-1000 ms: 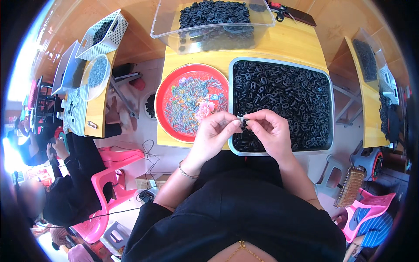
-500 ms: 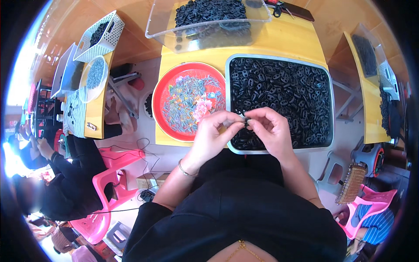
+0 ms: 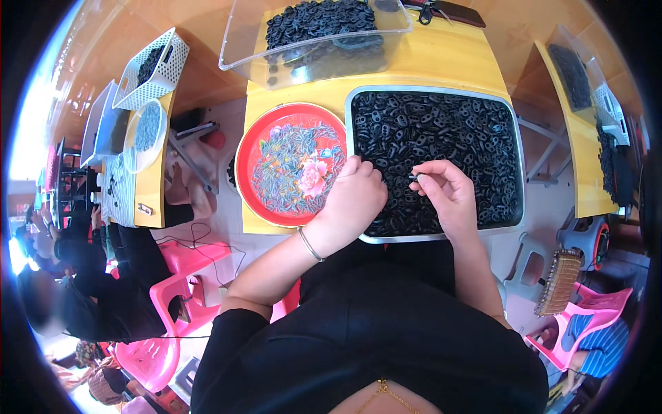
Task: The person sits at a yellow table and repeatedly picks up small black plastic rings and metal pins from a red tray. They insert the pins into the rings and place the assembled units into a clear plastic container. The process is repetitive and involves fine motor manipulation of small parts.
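Though L hand (image 3: 358, 196) curled, grip unclear, R hand (image 3: 449, 196) tight on pc (image 3: 413, 178); yellow tbl (image 3: 445, 61), pink chair (image 3: 147, 359)

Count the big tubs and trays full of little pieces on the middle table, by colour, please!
Red round tray: 1
Silver rectangular tray: 1
Clear plastic tub: 1
Total: 3

Two hands (image 3: 455, 200), one dish (image 3: 246, 186), one tray (image 3: 520, 165)

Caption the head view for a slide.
Right hand pinching a small piece over the silvery tray of black parts, left hand by the red tray.
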Demonstrator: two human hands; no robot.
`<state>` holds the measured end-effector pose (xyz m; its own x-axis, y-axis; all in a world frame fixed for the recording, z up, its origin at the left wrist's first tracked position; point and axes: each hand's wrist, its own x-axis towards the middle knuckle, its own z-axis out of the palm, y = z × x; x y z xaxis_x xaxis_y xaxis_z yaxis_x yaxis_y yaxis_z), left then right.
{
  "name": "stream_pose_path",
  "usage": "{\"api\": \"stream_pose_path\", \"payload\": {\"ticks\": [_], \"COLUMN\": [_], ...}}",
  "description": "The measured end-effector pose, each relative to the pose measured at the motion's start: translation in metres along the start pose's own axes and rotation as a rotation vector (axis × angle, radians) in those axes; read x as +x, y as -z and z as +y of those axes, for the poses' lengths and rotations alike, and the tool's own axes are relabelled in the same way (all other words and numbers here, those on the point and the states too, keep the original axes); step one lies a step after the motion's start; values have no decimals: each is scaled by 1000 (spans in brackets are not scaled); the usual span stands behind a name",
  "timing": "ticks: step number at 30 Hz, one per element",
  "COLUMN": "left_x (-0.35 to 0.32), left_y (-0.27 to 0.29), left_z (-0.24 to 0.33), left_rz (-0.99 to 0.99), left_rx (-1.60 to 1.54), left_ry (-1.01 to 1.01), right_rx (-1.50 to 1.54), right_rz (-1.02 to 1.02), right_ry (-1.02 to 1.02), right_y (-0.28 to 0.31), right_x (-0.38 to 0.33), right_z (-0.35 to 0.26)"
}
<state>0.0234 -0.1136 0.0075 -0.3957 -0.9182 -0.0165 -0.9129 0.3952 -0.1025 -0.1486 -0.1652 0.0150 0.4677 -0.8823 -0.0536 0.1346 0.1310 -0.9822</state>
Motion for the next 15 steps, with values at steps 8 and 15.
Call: {"api": "stream_pose_path", "payload": {"ticks": [8, 15], "left_x": [3, -19], "left_y": [10, 9], "left_z": [-12, -15], "left_rz": [169, 348], "left_rx": [-734, -2173], "left_ry": [88, 304], "right_rx": [-22, -12], "right_rz": [5, -44], "right_ry": [15, 0], "right_y": [1, -12], "right_x": [-1, -1], "right_z": [-3, -8]}}
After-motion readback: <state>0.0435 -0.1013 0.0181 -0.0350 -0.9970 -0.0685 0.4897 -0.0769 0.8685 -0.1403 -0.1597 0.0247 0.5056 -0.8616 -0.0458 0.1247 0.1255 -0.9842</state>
